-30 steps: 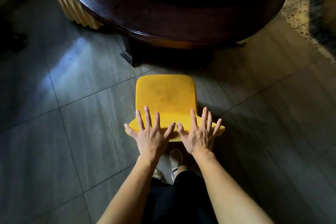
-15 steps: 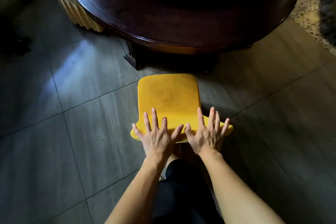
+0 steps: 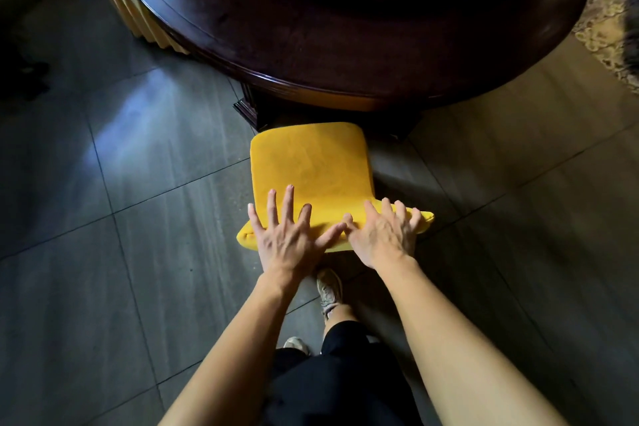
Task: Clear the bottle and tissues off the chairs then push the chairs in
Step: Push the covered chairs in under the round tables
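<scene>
The dark round table fills the top of the view, and the yellow chair stands on the tiled floor with its front edge just under the table rim. The seat is bare. The chair looks padded and soft on the surface but stiff inside, probably light enough to slide. The left hand and the right hand lie flat on the top of the backrest, fingers spread wide, gripping nothing; this edge seems the best place to push.
</scene>
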`<state>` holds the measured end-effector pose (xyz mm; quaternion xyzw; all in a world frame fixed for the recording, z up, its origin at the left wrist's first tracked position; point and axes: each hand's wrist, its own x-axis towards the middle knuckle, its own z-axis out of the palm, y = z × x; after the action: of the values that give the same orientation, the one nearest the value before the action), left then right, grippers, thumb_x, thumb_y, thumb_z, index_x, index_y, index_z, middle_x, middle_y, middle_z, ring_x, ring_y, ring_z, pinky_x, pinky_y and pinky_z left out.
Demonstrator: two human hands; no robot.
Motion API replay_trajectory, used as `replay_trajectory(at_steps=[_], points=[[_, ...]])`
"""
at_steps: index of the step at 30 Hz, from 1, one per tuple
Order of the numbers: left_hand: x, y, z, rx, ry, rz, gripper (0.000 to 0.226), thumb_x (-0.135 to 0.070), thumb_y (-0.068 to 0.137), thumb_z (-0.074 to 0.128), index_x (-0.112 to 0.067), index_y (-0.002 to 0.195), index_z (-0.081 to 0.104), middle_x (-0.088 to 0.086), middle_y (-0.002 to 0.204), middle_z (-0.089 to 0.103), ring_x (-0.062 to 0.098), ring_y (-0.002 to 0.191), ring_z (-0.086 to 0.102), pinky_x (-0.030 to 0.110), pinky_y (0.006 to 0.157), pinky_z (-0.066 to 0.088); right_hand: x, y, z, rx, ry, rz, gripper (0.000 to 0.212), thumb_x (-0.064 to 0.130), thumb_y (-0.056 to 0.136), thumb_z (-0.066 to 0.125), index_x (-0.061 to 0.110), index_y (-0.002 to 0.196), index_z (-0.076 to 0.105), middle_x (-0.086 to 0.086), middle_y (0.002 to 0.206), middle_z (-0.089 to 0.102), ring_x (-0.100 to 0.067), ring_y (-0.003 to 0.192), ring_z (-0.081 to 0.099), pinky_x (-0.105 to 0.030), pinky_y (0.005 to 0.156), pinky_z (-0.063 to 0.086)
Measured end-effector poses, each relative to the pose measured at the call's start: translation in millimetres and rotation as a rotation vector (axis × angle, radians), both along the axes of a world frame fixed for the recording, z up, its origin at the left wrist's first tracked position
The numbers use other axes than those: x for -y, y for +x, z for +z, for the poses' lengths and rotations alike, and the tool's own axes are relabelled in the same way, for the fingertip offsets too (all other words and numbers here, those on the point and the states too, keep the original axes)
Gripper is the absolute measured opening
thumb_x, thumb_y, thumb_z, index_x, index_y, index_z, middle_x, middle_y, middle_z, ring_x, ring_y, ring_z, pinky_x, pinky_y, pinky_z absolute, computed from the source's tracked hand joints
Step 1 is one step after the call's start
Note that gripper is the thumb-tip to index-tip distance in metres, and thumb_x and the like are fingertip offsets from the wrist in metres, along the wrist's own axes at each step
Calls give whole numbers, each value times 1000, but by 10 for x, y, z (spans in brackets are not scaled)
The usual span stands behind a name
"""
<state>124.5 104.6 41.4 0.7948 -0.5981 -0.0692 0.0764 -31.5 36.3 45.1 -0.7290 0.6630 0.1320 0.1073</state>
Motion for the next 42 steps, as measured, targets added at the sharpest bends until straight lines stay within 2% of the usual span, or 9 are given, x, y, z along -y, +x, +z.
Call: replay_trajectory(at_steps=[2, 5, 9, 13, 18, 22, 30, 36, 42], points=[[-26, 94, -37, 1, -6, -107, 104, -102, 69, 24, -24, 123, 67, 11, 158, 42, 38, 150, 29, 69, 118, 11, 44, 18, 0, 12, 39, -2, 88, 75, 82, 7, 27, 134, 61, -16, 143, 57, -36, 135, 44, -58, 111, 16], [-91, 265, -95, 23, 34, -280, 114, -104, 57, 39, -25, 136, 60, 14, 162, 35, 41, 152, 22, 75, 114, 16, 75, 38, 8, 31, 93, -10, 90, 76, 82, 11, 27, 144, 54, -16, 147, 56, -37, 136, 46, -58, 114, 13], [17, 315, -83, 101, 85, -271, 114, -97, 52, 57, -24, 140, 57, 16, 163, 31, 47, 150, 23, 80, 110, 17, 137, 43, 34, 6, 182, 12, 91, 77, 83, 12, 28, 153, 43, -16, 146, 57, -38, 135, 48, -61, 115, 12], [184, 403, -64, 161, 100, -351, 124, -102, 54, 45, -28, 154, 39, 16, 169, 14, 45, 153, 11, 82, 109, 6, 202, 25, 99, -17, 243, 39, 91, 77, 85, 11, 27, 158, 34, -21, 154, 48, -45, 142, 39, -69, 117, 7], [476, 552, 3, 146, 108, -376, 135, -107, 49, 33, -33, 161, 17, 14, 170, 4, 44, 155, 0, 82, 109, -6, 225, 56, 107, 68, 228, 3, 85, 77, 91, 13, 31, 162, 22, -20, 166, 31, -46, 151, 25, -68, 120, 8], [804, 617, 29, 125, 65, -384, 139, -110, 48, 29, -33, 162, 11, 13, 170, 7, 41, 155, 1, 81, 109, -3, 499, 142, 13, 150, 129, -45, 85, 77, 90, 16, 34, 164, 14, -17, 172, 12, -40, 158, 8, -65, 123, -9], [1337, 534, -47, 122, -9, -363, 133, -109, 55, 26, -32, 162, 11, 12, 169, 13, 39, 155, 7, 78, 112, 3, 1113, 83, -108, 191, -40, -22, 87, 76, 88, 11, 36, 164, 7, -14, 173, 4, -35, 160, 3, -63, 123, -9], [1960, 485, -74, 98, -54, -188, 109, -98, 76, 24, -33, 162, 9, 9, 169, 19, 35, 155, 13, 72, 117, 4, 1712, 111, -105, 189, -75, -14, 86, 77, 89, 8, 36, 164, 3, -15, 173, 0, -35, 160, 0, -62, 124, -8], [2561, 566, -106, 118, -91, -168, 90, -88, 88, 21, -34, 160, 21, 10, 167, 25, 35, 155, 17, 70, 118, 3, 2299, 214, -108, 204, -93, -9, 86, 75, 90, 13, 33, 164, 14, -14, 173, 10, -35, 160, 7, -62, 124, -8]])
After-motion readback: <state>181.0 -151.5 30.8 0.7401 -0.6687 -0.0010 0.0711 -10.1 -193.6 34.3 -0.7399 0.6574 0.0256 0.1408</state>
